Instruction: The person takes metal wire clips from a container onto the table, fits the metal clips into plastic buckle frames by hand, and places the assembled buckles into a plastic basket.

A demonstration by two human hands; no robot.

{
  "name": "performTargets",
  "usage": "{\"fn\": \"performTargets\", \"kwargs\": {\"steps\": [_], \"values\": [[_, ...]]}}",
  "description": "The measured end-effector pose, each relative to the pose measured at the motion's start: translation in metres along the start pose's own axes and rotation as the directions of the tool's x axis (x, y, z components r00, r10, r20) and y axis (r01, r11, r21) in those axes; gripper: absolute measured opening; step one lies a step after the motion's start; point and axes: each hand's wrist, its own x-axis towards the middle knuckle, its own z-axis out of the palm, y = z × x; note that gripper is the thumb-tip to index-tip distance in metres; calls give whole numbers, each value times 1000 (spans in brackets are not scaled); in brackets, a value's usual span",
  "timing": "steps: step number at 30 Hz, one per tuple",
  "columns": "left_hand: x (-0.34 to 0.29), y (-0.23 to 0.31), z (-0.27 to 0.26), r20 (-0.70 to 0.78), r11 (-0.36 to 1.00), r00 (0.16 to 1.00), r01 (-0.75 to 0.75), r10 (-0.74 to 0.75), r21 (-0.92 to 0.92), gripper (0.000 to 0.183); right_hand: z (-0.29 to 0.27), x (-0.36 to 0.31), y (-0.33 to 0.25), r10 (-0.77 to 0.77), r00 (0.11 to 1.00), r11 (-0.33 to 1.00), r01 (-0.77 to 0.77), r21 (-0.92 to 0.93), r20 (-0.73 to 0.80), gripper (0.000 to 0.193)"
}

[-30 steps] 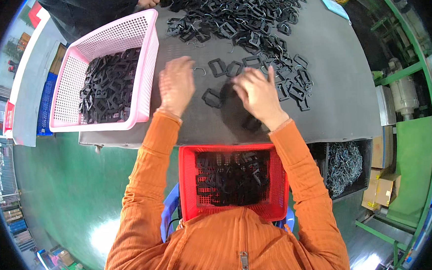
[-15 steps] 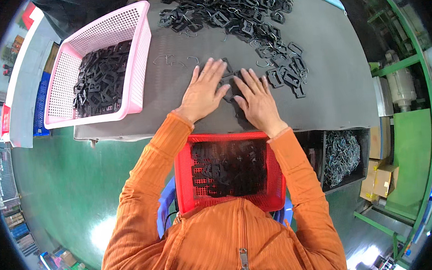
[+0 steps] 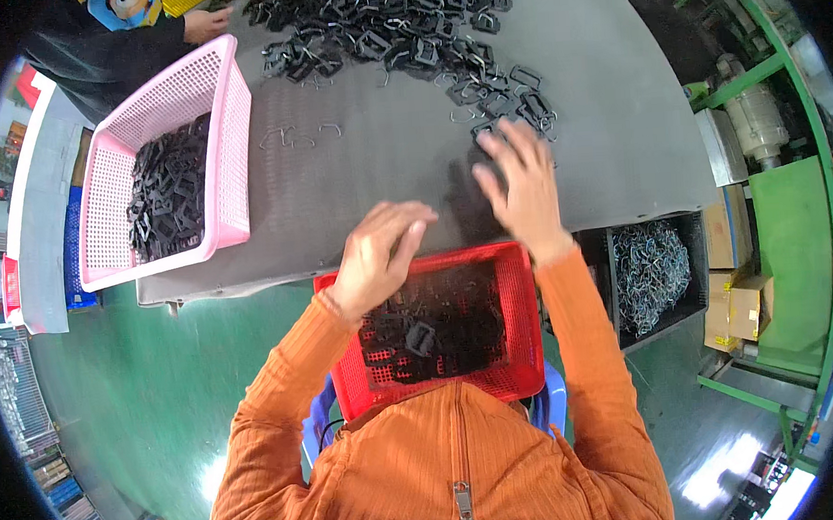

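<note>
My left hand (image 3: 380,255) hovers over the far left rim of the red basket (image 3: 348,383), fingers stretched and nothing in it. Inside that basket lie black plastic buckle-like pieces (image 3: 472,304); one of them (image 3: 421,338) looks lighter and tilted. My right hand (image 3: 528,188) is open, fingers spread and slightly blurred, reaching beside a small group of the same black pieces (image 3: 526,96) on the grey table (image 3: 353,159). Its fingertips overlap the nearest pieces; whether they touch cannot be seen. A large heap of black pieces (image 3: 373,24) with wire hooks lies farther back.
A pink basket (image 3: 230,167) with black pieces stands at the table's left. Several loose wire hooks (image 3: 285,136) lie near it. Another person's hand (image 3: 207,25) is at the far left. A black crate (image 3: 700,271) of metal hooks and cardboard boxes (image 3: 749,308) are at right.
Black pieces that lay under my hands at the table's front are gone from there. My left hand has drawn back over the red basket; my right has moved forward toward the small group.
</note>
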Motion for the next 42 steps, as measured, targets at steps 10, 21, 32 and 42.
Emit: {"fn": "performTargets", "kwargs": {"steps": [10,21,32,42], "values": [[64,-67,1,-306,991,951,72,-33,116,20,49,25,-25,12,988,995,-27,97,157,42],[61,-80,-14,-340,976,920,218,-198,23,21,39,67,43,194,974,975,-205,85,120,22],[28,-32,17,-226,965,972,0,62,264,30,15,130,31,275,784,590,-595,546,557,30],[42,-29,28,-64,925,997,-26,54,379,32,-25,72,95,631,684,441,-705,556,367,28]]}}
